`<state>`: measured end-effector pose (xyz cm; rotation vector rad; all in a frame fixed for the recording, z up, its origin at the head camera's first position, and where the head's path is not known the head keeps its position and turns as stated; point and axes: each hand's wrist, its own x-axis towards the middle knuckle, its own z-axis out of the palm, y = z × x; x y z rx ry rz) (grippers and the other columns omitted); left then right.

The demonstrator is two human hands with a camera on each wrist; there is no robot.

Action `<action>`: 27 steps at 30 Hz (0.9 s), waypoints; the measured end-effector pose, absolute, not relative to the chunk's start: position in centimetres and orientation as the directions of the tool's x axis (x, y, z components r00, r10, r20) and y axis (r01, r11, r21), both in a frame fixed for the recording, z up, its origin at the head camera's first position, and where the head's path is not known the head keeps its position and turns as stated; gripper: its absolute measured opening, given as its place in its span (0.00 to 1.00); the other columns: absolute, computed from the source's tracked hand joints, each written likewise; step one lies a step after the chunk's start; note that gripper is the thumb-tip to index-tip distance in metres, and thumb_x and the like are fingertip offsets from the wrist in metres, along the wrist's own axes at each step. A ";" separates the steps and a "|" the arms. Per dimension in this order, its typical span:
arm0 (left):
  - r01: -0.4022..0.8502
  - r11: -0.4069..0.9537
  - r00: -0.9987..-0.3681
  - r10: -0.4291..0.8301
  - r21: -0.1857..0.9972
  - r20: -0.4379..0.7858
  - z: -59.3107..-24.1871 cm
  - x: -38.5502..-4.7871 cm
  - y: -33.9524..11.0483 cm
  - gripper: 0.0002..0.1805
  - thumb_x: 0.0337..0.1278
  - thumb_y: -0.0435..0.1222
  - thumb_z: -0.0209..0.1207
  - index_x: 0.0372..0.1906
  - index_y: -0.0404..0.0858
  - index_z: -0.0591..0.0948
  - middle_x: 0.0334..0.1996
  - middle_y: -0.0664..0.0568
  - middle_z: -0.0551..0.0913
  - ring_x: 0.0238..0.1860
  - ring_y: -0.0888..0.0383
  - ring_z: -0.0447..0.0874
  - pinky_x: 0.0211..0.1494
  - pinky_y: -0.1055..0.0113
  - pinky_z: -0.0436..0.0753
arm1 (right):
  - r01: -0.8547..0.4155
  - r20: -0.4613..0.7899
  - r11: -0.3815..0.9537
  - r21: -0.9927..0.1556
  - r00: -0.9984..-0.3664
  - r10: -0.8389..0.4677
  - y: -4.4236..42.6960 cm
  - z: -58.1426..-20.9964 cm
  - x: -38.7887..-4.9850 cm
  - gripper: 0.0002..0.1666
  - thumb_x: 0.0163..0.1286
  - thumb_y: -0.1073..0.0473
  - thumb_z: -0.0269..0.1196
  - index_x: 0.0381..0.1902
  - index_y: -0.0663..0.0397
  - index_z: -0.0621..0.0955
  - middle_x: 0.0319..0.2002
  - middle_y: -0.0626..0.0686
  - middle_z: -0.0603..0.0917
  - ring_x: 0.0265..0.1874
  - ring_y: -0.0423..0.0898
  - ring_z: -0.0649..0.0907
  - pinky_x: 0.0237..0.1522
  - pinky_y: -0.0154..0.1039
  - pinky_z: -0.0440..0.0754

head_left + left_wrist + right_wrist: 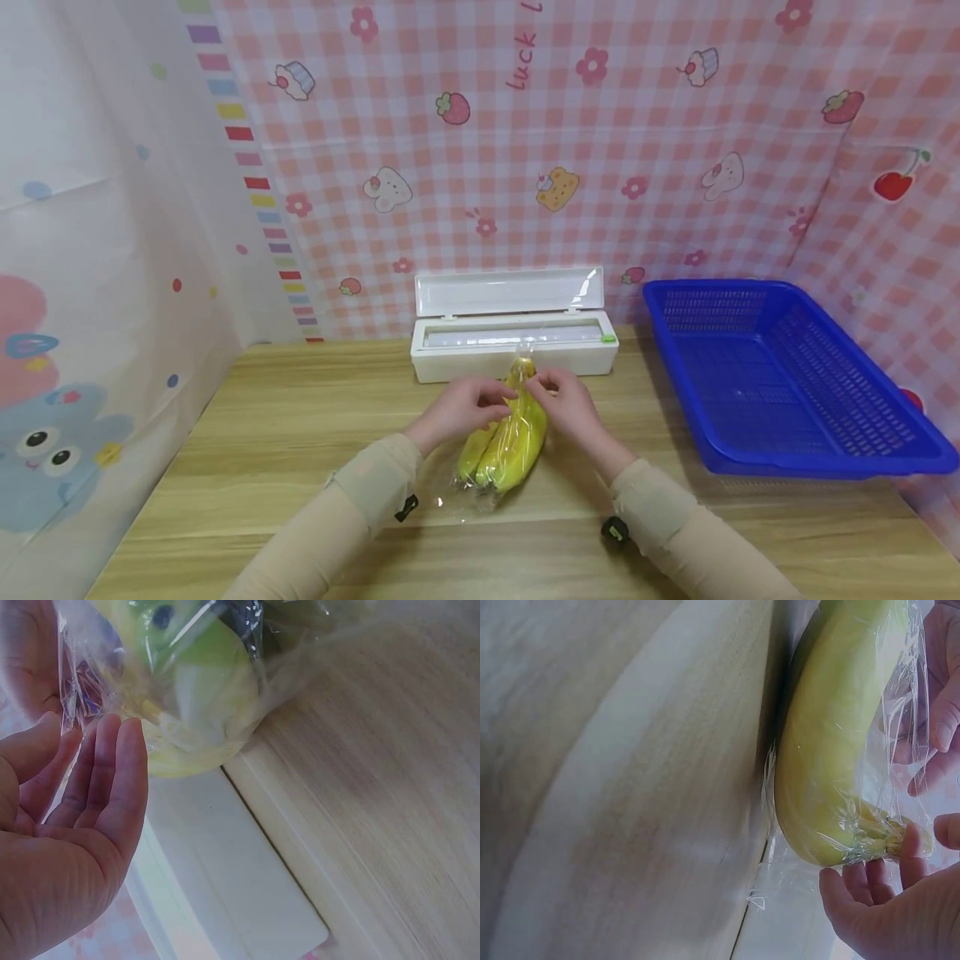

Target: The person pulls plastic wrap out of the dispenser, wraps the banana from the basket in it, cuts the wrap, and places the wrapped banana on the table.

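Observation:
A bunch of yellow bananas (512, 450), green at the tips, lies in clear plastic wrap (847, 832) on the table. Its stem end points toward the back. To the left of the stem is my left hand (471, 408), thumb and forefinger apart, fingers loosely bent beside the wrap. At the stem, my right hand (564, 404) pinches the wrap between thumb and forefinger; in the right wrist view its other fingers are under the stem end. Loose wrap spreads on the table at the near banana tips.
Behind the bananas stands a white plastic wrap dispenser (480, 364), its lid (510, 292) raised and a roll (510, 336) inside. A blue plastic basket (678, 400) sits at the right. Patterned cloth (480, 158) hangs behind the wooden table (300, 417).

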<state>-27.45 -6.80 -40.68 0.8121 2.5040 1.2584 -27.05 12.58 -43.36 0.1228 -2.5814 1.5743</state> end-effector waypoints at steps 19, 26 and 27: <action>0.408 0.546 -0.864 0.489 0.732 0.117 -40.5 -28.7 -7.2 0.11 0.63 0.33 0.63 0.48 0.34 0.84 0.41 0.49 0.87 0.43 0.55 0.84 0.51 0.62 0.83 | -0.173 0.204 0.526 -0.833 -0.979 0.001 12.4 -43.8 -27.5 0.05 0.65 0.65 0.66 0.35 0.61 0.81 0.40 0.58 0.84 0.47 0.55 0.82 0.55 0.51 0.80; 0.381 0.563 -0.888 0.443 0.733 0.122 -40.8 -30.3 -7.0 0.18 0.59 0.36 0.67 0.52 0.33 0.82 0.45 0.45 0.85 0.45 0.52 0.83 0.51 0.61 0.83 | -0.204 0.237 0.556 -0.805 -0.971 -0.013 12.4 -44.0 -27.5 0.05 0.65 0.65 0.67 0.34 0.60 0.81 0.36 0.55 0.82 0.41 0.53 0.80 0.49 0.49 0.81; 0.367 0.564 -0.891 0.442 0.740 0.106 -40.9 -30.5 -7.0 0.19 0.58 0.38 0.68 0.53 0.33 0.81 0.46 0.46 0.85 0.46 0.53 0.83 0.52 0.62 0.83 | -0.208 0.239 0.555 -0.805 -0.971 -0.018 12.4 -44.0 -27.6 0.05 0.64 0.66 0.67 0.34 0.60 0.81 0.36 0.55 0.81 0.41 0.52 0.79 0.49 0.49 0.81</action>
